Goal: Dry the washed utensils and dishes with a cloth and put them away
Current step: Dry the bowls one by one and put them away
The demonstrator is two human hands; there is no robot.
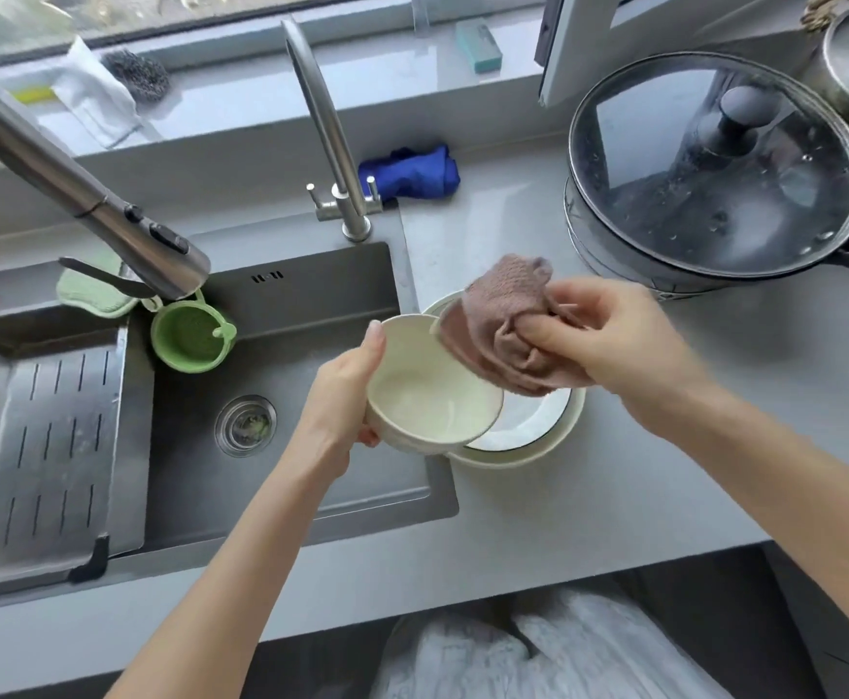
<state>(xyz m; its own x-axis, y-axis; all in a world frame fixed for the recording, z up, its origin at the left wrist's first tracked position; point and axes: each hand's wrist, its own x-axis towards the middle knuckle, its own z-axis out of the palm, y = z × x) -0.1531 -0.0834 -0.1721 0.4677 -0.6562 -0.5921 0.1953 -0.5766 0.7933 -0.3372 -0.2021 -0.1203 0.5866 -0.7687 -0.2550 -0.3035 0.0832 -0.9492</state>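
Your left hand [347, 396] grips a cream bowl [427, 396], thumb over the left rim and fingers beneath. The bowl is plain, glossy inside, and tilted rightward above the right edge of the sink [301, 315]. Your right hand [609, 335] clutches a bunched pinkish-brown cloth [498, 325] at the bowl's upper right rim. Behind the bowl, stacked pale plates [558, 441] sit on the grey counter [538, 522].

A cream ceramic bowl [432, 396] is held tilted above the sink [301, 300] edge. A bunched pinkish-brown waffle cloth [498, 327] is at its rim, over stacked pale plates [528, 431] on the desk [614, 496].
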